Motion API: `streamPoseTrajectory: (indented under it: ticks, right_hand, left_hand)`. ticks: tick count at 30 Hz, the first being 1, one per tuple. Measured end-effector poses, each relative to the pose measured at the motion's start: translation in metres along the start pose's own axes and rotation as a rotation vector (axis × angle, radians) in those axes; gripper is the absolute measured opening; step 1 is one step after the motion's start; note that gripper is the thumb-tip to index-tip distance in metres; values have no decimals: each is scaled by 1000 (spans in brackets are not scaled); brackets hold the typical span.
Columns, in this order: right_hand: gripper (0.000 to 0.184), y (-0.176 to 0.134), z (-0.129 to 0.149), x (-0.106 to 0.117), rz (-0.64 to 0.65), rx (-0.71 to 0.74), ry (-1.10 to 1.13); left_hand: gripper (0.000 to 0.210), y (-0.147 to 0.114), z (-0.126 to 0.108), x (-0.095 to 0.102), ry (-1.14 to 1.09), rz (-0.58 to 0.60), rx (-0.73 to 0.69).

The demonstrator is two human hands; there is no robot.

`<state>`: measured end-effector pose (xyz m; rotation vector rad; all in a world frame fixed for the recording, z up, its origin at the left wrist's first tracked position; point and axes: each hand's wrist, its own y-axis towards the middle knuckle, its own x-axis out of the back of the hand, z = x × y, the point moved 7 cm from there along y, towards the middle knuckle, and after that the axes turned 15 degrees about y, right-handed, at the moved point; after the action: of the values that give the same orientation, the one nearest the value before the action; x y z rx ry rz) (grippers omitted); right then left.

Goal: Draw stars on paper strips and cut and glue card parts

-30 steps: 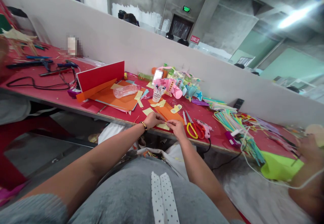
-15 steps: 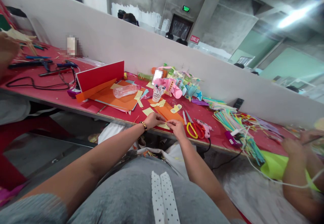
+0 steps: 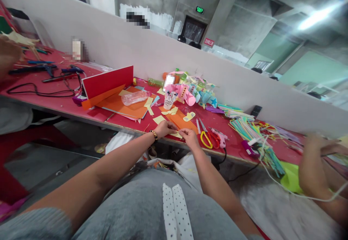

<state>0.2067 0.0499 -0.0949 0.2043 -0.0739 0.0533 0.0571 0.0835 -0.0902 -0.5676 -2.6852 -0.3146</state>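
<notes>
At the front edge of the red table, my left hand (image 3: 165, 129) and my right hand (image 3: 190, 137) are closed on a small pale yellow piece of paper (image 3: 176, 135) between them. Fingers partly cover the piece, so its full shape is hidden. Just beyond my hands is a strip of orange paper (image 3: 182, 120), with a yellow paper cutout (image 3: 189, 116) by its far edge. Scissors (image 3: 206, 140) with yellow and red handles lie right of my right hand, beside a pink glue gun (image 3: 221, 137). Yellow scraps (image 3: 159, 119) are near my left hand.
A patterned cup (image 3: 169, 103) of pens stands ahead, before pink and blue paper crafts (image 3: 187, 94). A clear plastic bottle (image 3: 133, 98) lies on orange sheets. Coloured strips (image 3: 250, 127) spread rightward. A red divider (image 3: 110, 80) stands left; co-workers' arms (image 3: 315, 164) show at both sides.
My hands and the yellow paper stay almost in place. The co-worker's arms at the right have shifted and blurred.
</notes>
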Motion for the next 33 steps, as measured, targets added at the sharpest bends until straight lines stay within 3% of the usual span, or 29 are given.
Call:
streamPoseTrajectory:
  ticks: [15,33]
  right_hand:
    - [26,-2,-3,2,-53,-19,55]
    - [27,1,-9,0,0,-58,35]
  left_hand:
    - [24,-1,-3,-3,57,55,-25]
    - [24,3,6,-1,78,-10,-26]
